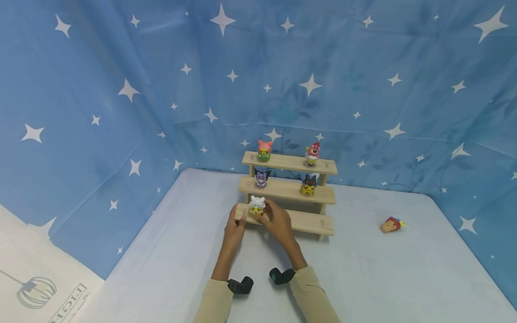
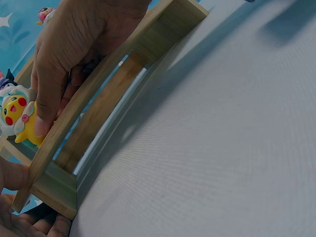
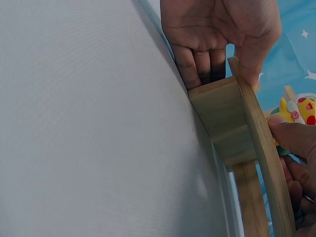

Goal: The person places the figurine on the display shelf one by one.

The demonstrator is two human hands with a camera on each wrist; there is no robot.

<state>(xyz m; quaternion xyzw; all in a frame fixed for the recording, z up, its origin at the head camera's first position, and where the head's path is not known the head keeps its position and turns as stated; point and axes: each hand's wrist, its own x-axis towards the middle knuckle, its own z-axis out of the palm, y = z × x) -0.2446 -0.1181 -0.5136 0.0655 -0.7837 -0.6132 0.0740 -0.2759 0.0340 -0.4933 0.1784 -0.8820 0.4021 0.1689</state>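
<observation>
A small figurine with a white hood and yellow face [image 1: 256, 205] stands at the left part of the bottom tier of a three-tier wooden display stand [image 1: 303, 220]. My right hand [image 1: 281, 225] pinches this figurine low on its body, thumb in front. My left hand [image 1: 234, 232] grips the left end of the bottom tier, with the thumb on the board and fingers around the end support. In the left wrist view, the right thumb presses the yellow body of the figurine [image 2: 14, 109]. The right wrist view shows the left hand [image 3: 217, 29] holding the board's end.
Above, the middle tier bears a purple-and-black figurine [image 1: 261, 178] and a dark-eared one [image 1: 308, 184]. On the top tier are a pink-hooded figurine [image 1: 264, 150] and a red-and-pink one [image 1: 312, 154]. A red-and-tan figurine [image 1: 391, 224] lies on the white table [image 1: 363, 278] at right. Starry blue cloth [image 1: 258, 58] hangs behind.
</observation>
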